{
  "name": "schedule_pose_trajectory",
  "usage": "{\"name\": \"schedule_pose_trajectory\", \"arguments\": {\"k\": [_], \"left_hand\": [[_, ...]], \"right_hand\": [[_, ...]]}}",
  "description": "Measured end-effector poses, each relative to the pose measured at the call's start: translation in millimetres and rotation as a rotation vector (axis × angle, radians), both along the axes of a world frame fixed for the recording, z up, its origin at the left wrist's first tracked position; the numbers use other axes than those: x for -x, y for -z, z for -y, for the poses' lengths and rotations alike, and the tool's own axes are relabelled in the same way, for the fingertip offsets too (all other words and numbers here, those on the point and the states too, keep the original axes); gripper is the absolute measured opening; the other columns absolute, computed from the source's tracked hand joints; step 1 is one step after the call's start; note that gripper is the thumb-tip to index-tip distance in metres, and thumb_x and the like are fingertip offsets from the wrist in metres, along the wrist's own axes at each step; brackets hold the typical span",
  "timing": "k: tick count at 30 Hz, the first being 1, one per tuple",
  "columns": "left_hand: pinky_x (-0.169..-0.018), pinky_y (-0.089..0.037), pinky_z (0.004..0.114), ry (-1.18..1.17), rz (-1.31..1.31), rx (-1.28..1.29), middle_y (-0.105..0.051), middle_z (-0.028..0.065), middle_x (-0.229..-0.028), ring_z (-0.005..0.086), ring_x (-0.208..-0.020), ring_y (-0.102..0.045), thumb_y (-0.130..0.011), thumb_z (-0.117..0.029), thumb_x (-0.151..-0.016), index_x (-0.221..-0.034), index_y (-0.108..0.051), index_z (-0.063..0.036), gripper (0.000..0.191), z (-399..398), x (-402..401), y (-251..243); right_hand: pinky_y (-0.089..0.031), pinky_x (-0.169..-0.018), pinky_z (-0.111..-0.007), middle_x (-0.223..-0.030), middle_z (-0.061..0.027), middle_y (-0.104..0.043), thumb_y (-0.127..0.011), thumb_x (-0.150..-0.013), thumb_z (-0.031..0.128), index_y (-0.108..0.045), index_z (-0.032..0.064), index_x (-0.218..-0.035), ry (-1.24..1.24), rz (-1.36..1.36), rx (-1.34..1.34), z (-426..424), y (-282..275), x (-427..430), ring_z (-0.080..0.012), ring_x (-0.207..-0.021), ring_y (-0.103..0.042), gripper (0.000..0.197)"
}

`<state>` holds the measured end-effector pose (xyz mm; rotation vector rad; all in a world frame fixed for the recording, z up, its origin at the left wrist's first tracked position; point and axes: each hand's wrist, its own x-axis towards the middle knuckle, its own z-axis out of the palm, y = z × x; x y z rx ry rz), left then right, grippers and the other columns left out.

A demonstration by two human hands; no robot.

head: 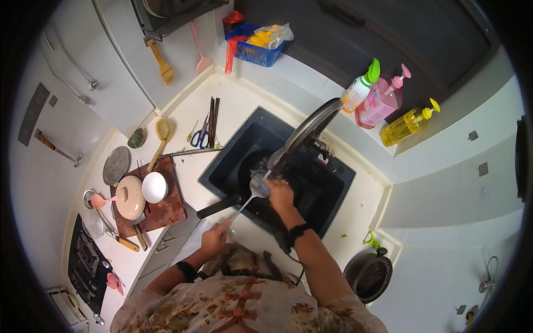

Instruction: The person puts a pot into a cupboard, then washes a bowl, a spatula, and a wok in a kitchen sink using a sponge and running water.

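Observation:
My left hand (214,238) grips the long handle of a metal cooking spatula (240,211) at the sink's near edge. Under the faucet (300,132), water runs near the spatula's broad head. My right hand (280,194) is at that head with curled fingers; something bluish shows by the fingertips, too blurred to name. Beneath both lies a dark frying pan (246,163) in the black sink (222,164), wet inside. Its black handle (218,207) sticks out over the near left rim. My right forearm hides part of the sink.
Left of the sink, a cutting board (173,208) carries a white bowl (155,187) and a beige lid (130,197). Scissors (200,136) and chopsticks (214,120) lie behind. Pump bottles (379,102) line the ledge; a dark lidded pot (367,277) stands right. A gas hob (85,262) is far left.

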<state>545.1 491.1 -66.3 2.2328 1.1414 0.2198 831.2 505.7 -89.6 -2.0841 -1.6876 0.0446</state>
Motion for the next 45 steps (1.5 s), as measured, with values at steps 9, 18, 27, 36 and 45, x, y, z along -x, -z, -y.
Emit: {"name": "schedule_pose_trajectory", "arguments": {"k": [9,18,27,36,45], "left_hand": [[-0.061,-0.048,0.034,-0.045,0.262,0.001,-0.059,0.0151,-0.092,0.028,-0.071,-0.059,-0.055,-0.003,-0.075,-0.123,-0.046,-0.0162,0.051,0.6,11.0,4.2],[-0.055,-0.045,0.036,0.013,0.152,-0.035,-0.056,0.0131,-0.079,0.0295,-0.064,-0.055,-0.055,-0.005,-0.075,-0.122,-0.046,-0.0169,0.05,-8.4,18.4,4.9],[-0.054,-0.046,0.041,0.092,-0.033,-0.049,-0.058,0.0135,-0.079,0.0306,-0.06,-0.058,-0.049,-0.008,-0.078,-0.123,-0.044,-0.0162,0.046,0.6,-1.5,-17.1],[-0.046,-0.032,0.021,-0.436,0.878,1.791,-0.041,-0.0007,-0.069,0.0082,-0.05,-0.037,-0.046,-0.008,-0.082,-0.129,-0.037,-0.0201,0.049,-26.7,-21.6,-45.5],[-0.044,-0.031,0.02,-0.504,1.13,2.293,-0.039,-0.002,-0.07,0.0046,-0.046,-0.033,-0.042,-0.017,-0.089,-0.126,-0.039,-0.0129,0.038,-26.8,-30.1,-56.8]], "right_hand": [[-0.044,-0.074,-0.028,-0.101,-0.0106,-0.062,-0.051,-0.08,0.005,-0.06,0.0115,-0.11,0.41,-0.921,0.041,62.3,47.0,-43.7,-0.0216,-0.088,-0.059,0.031],[-0.043,-0.077,-0.032,-0.102,-0.0107,-0.061,-0.048,-0.08,0.0,-0.061,0.0091,-0.103,0.071,-0.559,-0.279,34.4,-31.9,-2.9,-0.026,-0.09,-0.058,0.028],[-0.045,-0.077,-0.036,-0.092,-0.0123,-0.063,-0.049,-0.073,0.003,-0.064,0.0112,-0.097,0.137,-0.495,-0.009,-1.7,23.2,-15.6,-0.0296,-0.084,-0.059,0.029],[-0.042,-0.078,-0.023,-0.099,-0.0063,-0.062,-0.052,-0.077,0.0,-0.061,0.0068,-0.108,0.592,-1.314,-0.193,58.9,60.8,-39.6,-0.0097,-0.087,-0.054,0.032],[-0.043,-0.08,-0.033,-0.098,-0.0116,-0.062,-0.05,-0.078,0.0,-0.062,0.0067,-0.1,0.099,-0.584,-0.365,-9.6,-30.0,8.1,-0.0278,-0.088,-0.057,0.026]]}}
